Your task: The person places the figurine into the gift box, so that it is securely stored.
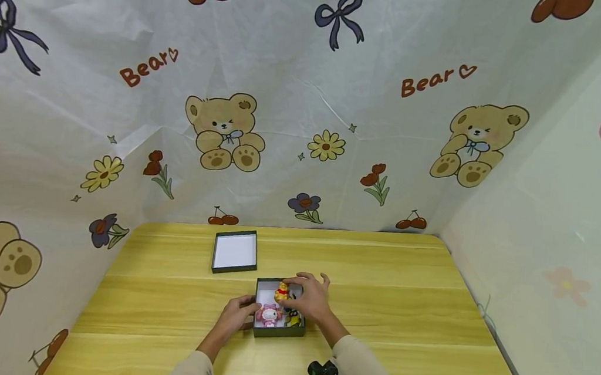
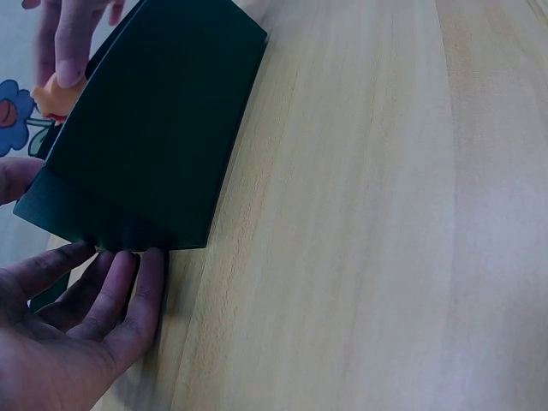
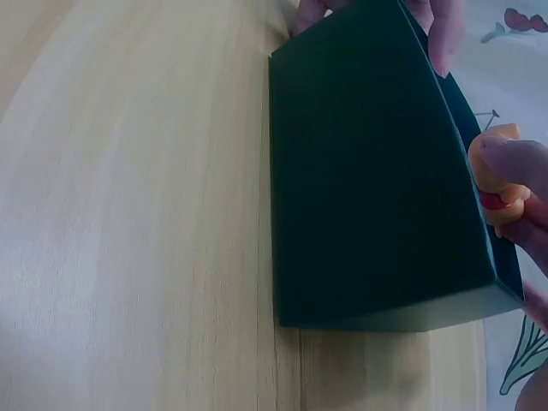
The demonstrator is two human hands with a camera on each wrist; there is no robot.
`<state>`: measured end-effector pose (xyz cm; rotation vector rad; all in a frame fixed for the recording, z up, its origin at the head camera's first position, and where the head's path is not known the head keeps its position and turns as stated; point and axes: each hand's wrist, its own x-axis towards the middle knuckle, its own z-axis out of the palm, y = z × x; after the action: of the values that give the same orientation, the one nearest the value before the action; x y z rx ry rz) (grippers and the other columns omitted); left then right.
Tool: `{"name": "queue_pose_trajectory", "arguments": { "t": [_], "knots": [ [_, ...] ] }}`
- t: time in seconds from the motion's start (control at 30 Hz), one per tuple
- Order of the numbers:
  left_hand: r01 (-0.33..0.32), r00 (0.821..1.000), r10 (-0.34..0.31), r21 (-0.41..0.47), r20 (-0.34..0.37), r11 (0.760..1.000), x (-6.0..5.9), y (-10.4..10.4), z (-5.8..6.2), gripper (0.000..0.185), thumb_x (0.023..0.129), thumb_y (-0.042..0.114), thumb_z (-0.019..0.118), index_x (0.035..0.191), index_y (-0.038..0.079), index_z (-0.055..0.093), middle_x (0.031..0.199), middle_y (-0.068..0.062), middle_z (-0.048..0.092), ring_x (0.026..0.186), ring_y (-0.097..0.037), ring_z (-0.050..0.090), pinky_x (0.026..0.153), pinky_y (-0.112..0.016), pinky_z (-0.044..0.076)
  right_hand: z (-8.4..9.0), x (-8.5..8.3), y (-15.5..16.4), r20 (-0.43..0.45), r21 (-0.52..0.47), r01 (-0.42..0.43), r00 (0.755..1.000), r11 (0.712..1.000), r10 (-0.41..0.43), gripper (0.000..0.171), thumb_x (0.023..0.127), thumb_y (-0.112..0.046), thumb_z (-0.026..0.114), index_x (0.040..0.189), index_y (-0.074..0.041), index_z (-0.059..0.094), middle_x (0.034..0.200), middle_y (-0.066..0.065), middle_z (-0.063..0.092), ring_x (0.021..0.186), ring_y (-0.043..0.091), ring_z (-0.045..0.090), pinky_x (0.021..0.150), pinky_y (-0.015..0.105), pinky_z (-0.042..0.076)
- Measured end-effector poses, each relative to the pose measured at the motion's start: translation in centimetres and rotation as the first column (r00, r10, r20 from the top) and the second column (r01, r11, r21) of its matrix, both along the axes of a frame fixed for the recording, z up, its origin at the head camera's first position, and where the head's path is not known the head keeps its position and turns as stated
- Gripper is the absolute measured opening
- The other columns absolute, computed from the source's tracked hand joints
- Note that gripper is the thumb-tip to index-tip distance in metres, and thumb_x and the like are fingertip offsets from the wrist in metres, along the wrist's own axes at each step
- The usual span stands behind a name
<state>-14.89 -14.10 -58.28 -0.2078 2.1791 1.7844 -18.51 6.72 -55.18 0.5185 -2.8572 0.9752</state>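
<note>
A: Why is the left hand against the dark green box?

B: My reading: to steady it. Its straight fingers press the box's outer wall and grasp nothing. The right hand pinches the yellow bear figure over the box's far half.

A: The figure's looks?

B: Small, orange-yellow, red band at the middle. A pink-and-white figure already lies inside. The lid rests apart, on the wooden table.
</note>
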Motion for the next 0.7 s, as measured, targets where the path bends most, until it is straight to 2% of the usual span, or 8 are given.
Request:
{"name": "queue_pose_trajectory", "arguments": {
  "t": [0.13, 0.2, 0.37, 0.47, 0.7],
  "knots": [
    [0.003, 1.0, -0.003, 0.012, 0.002, 1.0, 0.0, 0.0, -0.1, 0.057, 0.096, 0.022, 0.057, 0.136, -0.015, 0.04, 0.132, -0.031, 0.049, 0.112, -0.035, 0.058, 0.085, -0.042, 0.055, 0.0, 0.0, -0.4, 0.013, 0.015, -0.012, 1.0, 1.0, 0.012, 0.044, 0.071, -0.039, 0.085, 0.109, -0.019, 0.074, 0.108, 0.001, 0.07, 0.119, 0.026, 0.052, 0.105, 0.066, 0.013],
    [0.009, 1.0, -0.009, 0.016, -0.001, 1.0, 0.3, 0.1, 0.8, 0.056, 0.096, 0.019, 0.056, 0.135, -0.017, 0.04, 0.132, -0.032, 0.048, 0.111, -0.037, 0.057, 0.085, -0.042, 0.055, 0.0, -0.1, -0.7, 0.013, 0.027, -0.019, 1.0, 0.999, 0.019, 0.044, 0.071, -0.04, 0.084, 0.108, -0.02, 0.074, 0.108, 0.0, 0.07, 0.12, 0.026, 0.052, 0.105, 0.066, 0.013],
    [0.015, 1.0, -0.015, 0.038, 0.001, 0.999, 0.3, 0.0, 0.9, 0.056, 0.096, 0.018, 0.055, 0.136, -0.018, 0.038, 0.132, -0.034, 0.048, 0.11, -0.037, 0.058, 0.083, -0.042, 0.055, -0.1, -0.2, -1.3, 0.01, 0.067, -0.035, 0.999, 0.997, 0.034, 0.044, 0.07, -0.042, 0.084, 0.107, -0.022, 0.074, 0.106, -0.003, 0.071, 0.121, 0.025, 0.052, 0.106, 0.065, 0.013],
    [0.01, 1.0, -0.01, 0.045, 0.009, 0.999, 0.0, -0.1, -0.1, 0.058, 0.096, 0.021, 0.056, 0.137, -0.017, 0.038, 0.132, -0.032, 0.048, 0.108, -0.033, 0.059, 0.081, -0.04, 0.056, -0.2, -0.3, -1.6, 0.015, 0.1, -0.041, 0.999, 0.994, 0.04, 0.043, 0.071, -0.044, 0.083, 0.108, -0.024, 0.074, 0.106, -0.004, 0.071, 0.122, 0.023, 0.051, 0.106, 0.065, 0.012],
    [0.003, 1.0, -0.004, 0.047, 0.014, 0.999, -0.1, 0.0, -0.1, 0.059, 0.096, 0.023, 0.057, 0.137, -0.016, 0.039, 0.133, -0.032, 0.048, 0.11, -0.034, 0.059, 0.081, -0.039, 0.056, 0.0, -0.3, -2.3, 0.008, 0.137, -0.033, 0.999, 0.99, 0.032, 0.044, 0.072, -0.048, 0.081, 0.107, -0.022, 0.074, 0.105, -0.005, 0.071, 0.121, 0.023, 0.052, 0.107, 0.065, 0.013]
  ]
}}
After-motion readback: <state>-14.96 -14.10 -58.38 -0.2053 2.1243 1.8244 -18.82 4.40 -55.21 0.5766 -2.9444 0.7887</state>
